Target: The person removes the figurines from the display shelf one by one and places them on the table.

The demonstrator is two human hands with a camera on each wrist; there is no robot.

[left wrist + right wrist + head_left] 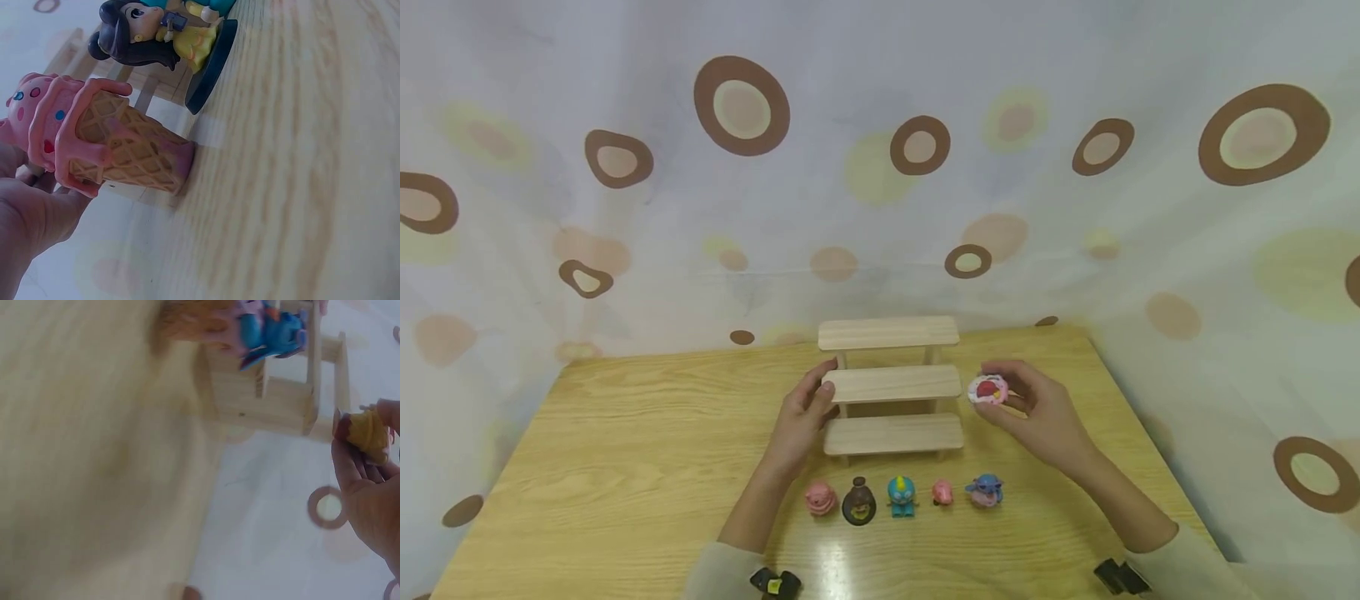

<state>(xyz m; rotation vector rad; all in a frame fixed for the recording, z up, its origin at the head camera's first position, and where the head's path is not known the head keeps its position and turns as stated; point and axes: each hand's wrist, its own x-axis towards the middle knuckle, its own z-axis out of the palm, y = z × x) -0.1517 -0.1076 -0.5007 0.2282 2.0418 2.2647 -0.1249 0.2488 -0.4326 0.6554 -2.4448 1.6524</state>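
Observation:
A three-tier wooden display rack (895, 383) stands in the middle of the table. My left hand (797, 425) grips its left side, the thumb at the middle tier's edge. To the right of the rack, my right hand (1048, 417) pinches a small toy figurine (988, 389), white and pink with red on top; its yellow and red side (365, 432) shows in the right wrist view. In front of the rack stand a pink ice-cream-cone figurine (125, 137), a dark-haired figurine in a yellow dress (194, 47), and a blue character figurine (275, 334) on a cone-like base.
Between the outer figurines are a teal figurine (902, 497) with a yellow crest and a small pink figurine (942, 492). All stand in a row on the wooden table (647, 467). A patterned cloth (850, 208) hangs behind the table and along its right side.

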